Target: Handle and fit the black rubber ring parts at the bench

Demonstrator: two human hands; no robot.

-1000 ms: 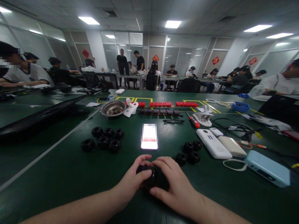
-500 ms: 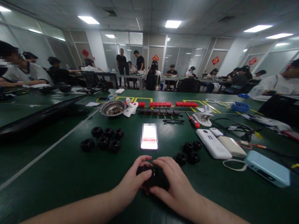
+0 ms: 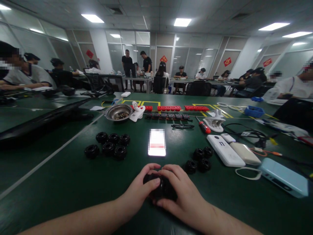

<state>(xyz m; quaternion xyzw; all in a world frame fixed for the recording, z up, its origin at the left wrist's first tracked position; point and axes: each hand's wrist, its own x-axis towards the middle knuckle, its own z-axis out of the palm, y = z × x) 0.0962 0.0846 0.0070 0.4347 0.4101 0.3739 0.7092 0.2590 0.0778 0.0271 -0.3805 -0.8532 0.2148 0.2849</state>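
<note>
Between both hands is a glossy black rounded part (image 3: 160, 191), much of it covered by fingers; its exact kind does not show. My left hand (image 3: 144, 184) wraps its left side, the thumb lying across the top. From the right, my right hand (image 3: 184, 189) closes over it with fingers curved and the thumb below. Just beyond the hands lies a phone (image 3: 156, 143) with a bright screen. Several black ring-shaped parts (image 3: 108, 148) sit in a group to the left, and a smaller group of similar black parts (image 3: 204, 164) is near my right hand.
A metal bowl (image 3: 118, 118) with small brass-coloured pieces, red trays (image 3: 169, 108), a black strip of parts (image 3: 168, 116) and a screwdriver (image 3: 203, 125) lie further back. To the right are a white power bank (image 3: 225, 151), a light-blue box (image 3: 283, 178) and cables. Other people sit around.
Both hands keep their grip on the black part, with only a slight shift of the fingers. The view has turned a little, moving the right-hand objects slightly rightward.
</note>
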